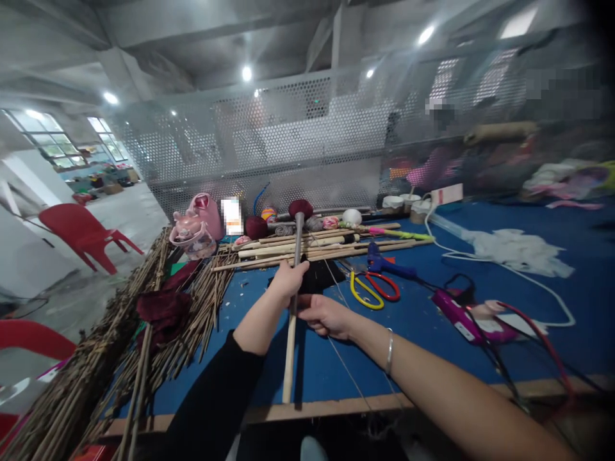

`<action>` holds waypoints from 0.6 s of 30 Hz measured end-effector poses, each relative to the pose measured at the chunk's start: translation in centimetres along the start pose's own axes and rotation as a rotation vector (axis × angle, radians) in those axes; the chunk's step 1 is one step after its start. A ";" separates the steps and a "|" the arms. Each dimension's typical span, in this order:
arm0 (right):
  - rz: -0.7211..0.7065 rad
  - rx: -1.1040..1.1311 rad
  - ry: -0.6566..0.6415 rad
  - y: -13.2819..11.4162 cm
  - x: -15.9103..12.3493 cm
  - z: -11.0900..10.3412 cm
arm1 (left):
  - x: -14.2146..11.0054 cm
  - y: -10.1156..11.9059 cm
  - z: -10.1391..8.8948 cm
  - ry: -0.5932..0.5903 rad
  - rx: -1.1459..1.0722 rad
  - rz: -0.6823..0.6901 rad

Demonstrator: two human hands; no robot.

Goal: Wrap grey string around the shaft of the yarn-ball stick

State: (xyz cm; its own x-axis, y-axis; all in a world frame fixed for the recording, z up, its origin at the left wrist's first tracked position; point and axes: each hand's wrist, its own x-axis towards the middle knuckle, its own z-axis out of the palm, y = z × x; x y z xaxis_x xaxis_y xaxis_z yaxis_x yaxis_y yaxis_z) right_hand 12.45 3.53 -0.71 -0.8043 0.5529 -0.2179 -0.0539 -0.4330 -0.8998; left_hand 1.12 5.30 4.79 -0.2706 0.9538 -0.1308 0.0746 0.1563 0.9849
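A long stick (290, 358) runs upright through the view, grey along its upper part and pale bare wood below. A dark red ball (300, 210) shows at its far end. My left hand (287, 280) is closed around the grey part. Just below and to the right, my right hand (329, 316) has its fingers curled in a pinch against the stick, near where the grey meets the bare wood. What those fingertips hold is hidden. A thin thread (343, 363) slants past the right hand toward the table's front edge. Black cloth (323, 274) lies behind the hands.
Yellow-and-red-handled scissors (366, 299) and a blue glue gun (387, 264) lie right of my hands. A purple power strip (473, 317) with cables sits further right. Bundled twigs (192, 333) cover the left side. Yarn balls (256, 226) and sticks line the back by a perforated panel (307, 141).
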 end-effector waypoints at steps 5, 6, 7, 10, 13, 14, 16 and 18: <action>0.013 0.004 -0.004 -0.2 -0.1 -0.1 | 1.2 -0.2 1.2 -0.162 -0.173 -0.202; 0.021 0.004 -0.009 -0.2 -0.1 -0.2 | 1.2 -0.2 1.0 -0.191 -0.226 -0.232; 0.026 0.002 -0.016 -0.3 -0.2 -0.2 | 1.2 -0.3 0.7 -0.225 -0.282 -0.266; 0.036 -0.015 -0.047 -0.3 -0.3 -0.2 | 1.5 -0.5 -0.6 -0.343 -0.442 -0.372; 0.051 -0.029 -0.058 -0.3 -0.4 -0.1 | 2.0 -1.2 -1.7 -0.410 -0.572 -0.431; 0.058 -0.029 -0.057 -0.3 -0.4 0.0 | 2.1 -1.4 -1.8 -0.415 -0.605 -0.441; 0.068 -0.030 -0.050 -0.3 -0.3 0.0 | 2.3 -2.0 -1.9 -0.409 -0.643 -0.464; 0.077 -0.037 -0.048 -0.2 -0.3 0.1 | 2.3 -2.4 -1.7 -0.379 -0.648 -0.490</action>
State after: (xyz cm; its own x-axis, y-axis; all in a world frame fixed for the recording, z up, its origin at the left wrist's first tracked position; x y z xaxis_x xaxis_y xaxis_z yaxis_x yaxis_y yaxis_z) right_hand 12.68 3.43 -0.40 -0.8329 0.4836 -0.2690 0.0303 -0.4455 -0.8948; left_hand -1.29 6.65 2.32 0.2144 0.8566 -0.4693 -0.5536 0.5024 0.6641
